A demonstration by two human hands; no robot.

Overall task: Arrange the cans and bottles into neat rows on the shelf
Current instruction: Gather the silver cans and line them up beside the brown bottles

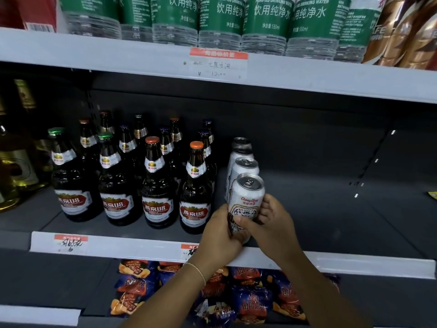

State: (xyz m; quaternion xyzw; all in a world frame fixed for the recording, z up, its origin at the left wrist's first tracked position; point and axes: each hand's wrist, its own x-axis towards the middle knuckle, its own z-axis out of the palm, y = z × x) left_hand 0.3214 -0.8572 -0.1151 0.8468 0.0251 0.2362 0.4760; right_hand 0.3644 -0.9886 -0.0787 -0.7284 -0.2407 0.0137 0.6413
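Head view: front can (247, 200) (upright) between both hands' grip (248, 224).

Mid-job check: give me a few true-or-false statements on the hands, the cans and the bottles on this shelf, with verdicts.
1. Both hands hold the front can. True: the left hand and right hand wrap its lower half.
2. The cans stand left of the beer bottles. False: they stand to the right.
3. The can row runs front to back. True.
4. The front can lies on its side. False: it is upright, tab on top.
5. Water bottles fill the shelf above. True.
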